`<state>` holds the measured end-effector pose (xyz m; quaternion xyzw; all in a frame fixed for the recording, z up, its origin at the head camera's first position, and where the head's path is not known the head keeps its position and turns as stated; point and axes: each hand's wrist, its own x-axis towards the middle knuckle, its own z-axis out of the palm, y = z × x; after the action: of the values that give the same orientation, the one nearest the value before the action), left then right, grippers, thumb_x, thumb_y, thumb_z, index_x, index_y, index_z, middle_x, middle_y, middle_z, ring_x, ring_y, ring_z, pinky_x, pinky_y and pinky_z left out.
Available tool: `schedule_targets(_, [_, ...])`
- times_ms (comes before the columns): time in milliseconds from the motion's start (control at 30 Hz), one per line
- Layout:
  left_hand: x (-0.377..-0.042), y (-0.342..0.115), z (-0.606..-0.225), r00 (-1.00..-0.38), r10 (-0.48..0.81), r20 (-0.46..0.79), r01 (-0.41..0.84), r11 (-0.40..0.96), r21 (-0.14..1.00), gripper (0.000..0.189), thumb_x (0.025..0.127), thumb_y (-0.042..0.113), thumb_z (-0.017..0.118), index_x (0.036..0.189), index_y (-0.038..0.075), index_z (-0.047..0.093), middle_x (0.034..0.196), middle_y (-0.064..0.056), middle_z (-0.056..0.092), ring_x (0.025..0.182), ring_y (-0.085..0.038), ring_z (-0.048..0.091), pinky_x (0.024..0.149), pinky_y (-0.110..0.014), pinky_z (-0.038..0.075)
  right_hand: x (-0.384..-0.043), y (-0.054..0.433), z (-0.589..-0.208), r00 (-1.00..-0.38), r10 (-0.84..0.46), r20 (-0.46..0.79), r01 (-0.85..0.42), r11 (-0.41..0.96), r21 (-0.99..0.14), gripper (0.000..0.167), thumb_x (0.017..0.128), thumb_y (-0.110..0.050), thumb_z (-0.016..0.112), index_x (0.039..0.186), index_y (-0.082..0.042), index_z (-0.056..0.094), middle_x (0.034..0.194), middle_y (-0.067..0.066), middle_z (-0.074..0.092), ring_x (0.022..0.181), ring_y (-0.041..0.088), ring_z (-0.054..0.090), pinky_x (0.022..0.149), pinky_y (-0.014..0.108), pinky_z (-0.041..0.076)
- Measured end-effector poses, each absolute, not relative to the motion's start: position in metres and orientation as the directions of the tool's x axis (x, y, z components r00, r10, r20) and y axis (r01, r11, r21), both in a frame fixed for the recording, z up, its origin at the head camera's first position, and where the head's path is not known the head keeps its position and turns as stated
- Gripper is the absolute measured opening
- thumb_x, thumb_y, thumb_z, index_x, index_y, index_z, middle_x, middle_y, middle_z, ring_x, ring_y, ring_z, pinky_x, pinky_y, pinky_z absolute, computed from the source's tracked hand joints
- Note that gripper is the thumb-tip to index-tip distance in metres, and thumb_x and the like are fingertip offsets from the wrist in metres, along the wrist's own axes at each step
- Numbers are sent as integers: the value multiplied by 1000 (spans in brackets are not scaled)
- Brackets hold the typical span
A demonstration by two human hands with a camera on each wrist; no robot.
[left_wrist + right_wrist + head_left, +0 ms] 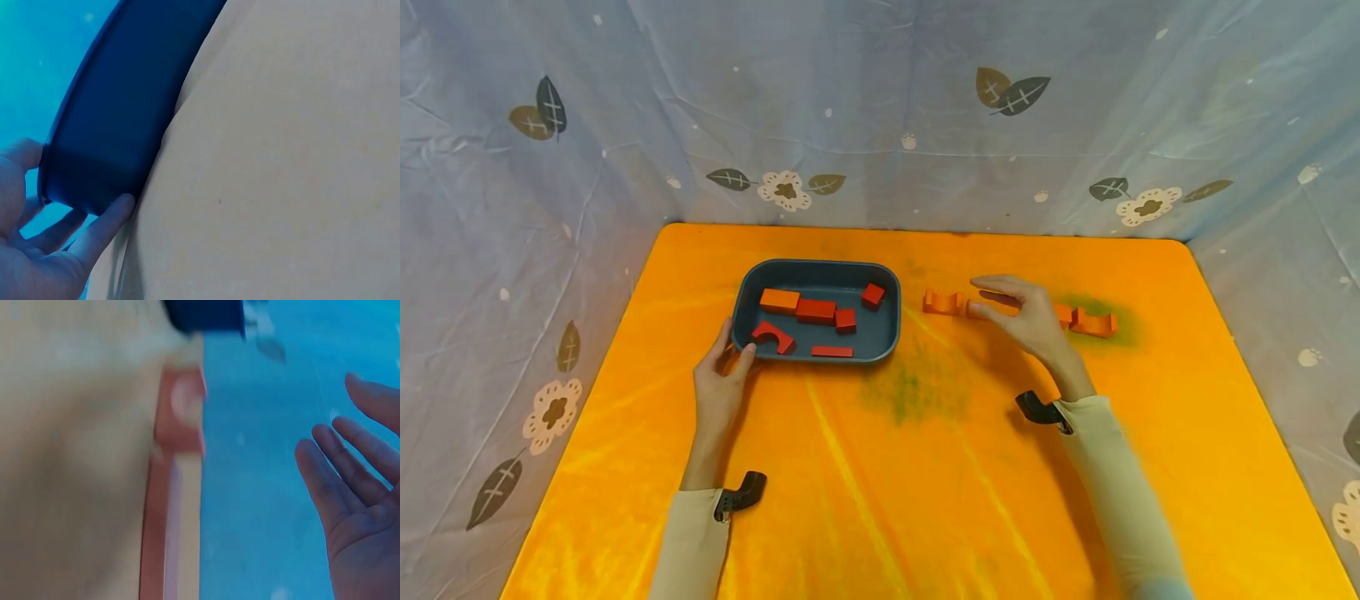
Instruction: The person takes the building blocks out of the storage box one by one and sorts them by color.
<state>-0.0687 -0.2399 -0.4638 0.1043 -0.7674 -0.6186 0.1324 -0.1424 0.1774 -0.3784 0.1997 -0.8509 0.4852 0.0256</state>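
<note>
A dark blue-grey tray (816, 269) stands on the table's left half. My left hand (718, 383) holds its near left corner between thumb and fingers; the left wrist view shows the fingertips against the tray's outer wall (119, 106). Inside lie an orange block (780, 301), a red block (816, 312), a red arch (777, 337), a flat red strip (832, 352) and two small red cubes. My right hand (1026, 321) hovers over a row of orange blocks, fingers apart and holding nothing. One orange notched block (942, 305) ends the row at left, another (1094, 325) at right.
A yellow-orange cloth (880, 483) with greenish patches covers the table. Grey patterned curtains (880, 108) hang behind it and at both sides. Each wrist carries a black camera mount. The tray's right wall stands a short way from the row's left end.
</note>
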Motion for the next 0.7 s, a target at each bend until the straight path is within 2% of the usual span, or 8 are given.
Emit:
schedule_targets(67, [-69,-241,-465,-943,-324,76,4,215,977,58,95,15,66,148,13,43,152,-2,41,136,-21,43,111,-34,39,-142,159,-377,-905,-359,229,-377,424,-824,37,87,0,72,123,6,65,125,24,62,113,37,61,97,48,51])
schedule_targets(200, [-69,-241,-465,-944,-323,73,3,211,978,58,95,14,66,148,12,43,152,-3,41,137,-21,42,112,-35,37,-144,125,-376,-880,-421,218,-375,336,-864,42,87,2,71,127,10,60,124,27,61,112,39,62,97,49,51])
schedule_targets(367, [-64,-233,-442,-950,-307,56,-13,221,975,59,95,8,64,148,2,40,153,-11,40,140,-26,38,115,-42,33,-155,86,-387,-861,-454,230,-383,282,-879,49,88,-5,72,133,8,55,126,26,61,113,41,61,99,47,50])
schedule_targets(500, [-61,-229,-431,-951,-303,62,-14,241,970,58,95,6,63,147,-2,39,152,-14,40,139,-28,38,116,-44,31,-169,55,-404,-850,-479,217,-399,320,-859,52,89,-14,73,135,3,56,128,18,62,113,36,62,99,43,51])
schedule_targets(700, [-61,-229,-433,-951,-301,65,-10,240,971,57,95,5,63,147,-3,39,152,-14,40,139,-28,38,115,-45,32,-170,9,-407,-880,-451,151,-392,507,-767,51,90,-23,73,133,1,59,125,13,65,109,27,64,93,35,54])
